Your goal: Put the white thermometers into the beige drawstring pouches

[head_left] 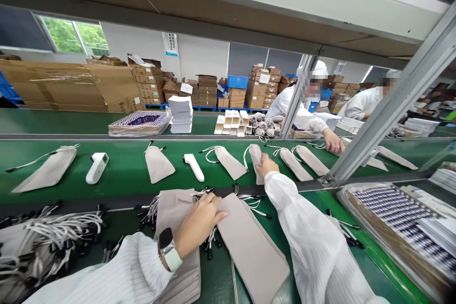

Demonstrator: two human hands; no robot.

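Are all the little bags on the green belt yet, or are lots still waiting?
Done: several grey bags lie spaced along the belt, two white thermometers among them. In hand: the right hand rests on one bag on the belt; the left hand lies on the nearer pile. Left: that pile, plus another heap at the left.

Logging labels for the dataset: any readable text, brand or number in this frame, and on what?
None can be read.
Wall sign: dark lines of print, too small.
White labels on the cardboard boxes: blurred.
Printed sheets in the tray: pattern only, illegible.
Watch on the left wrist: no visible text.
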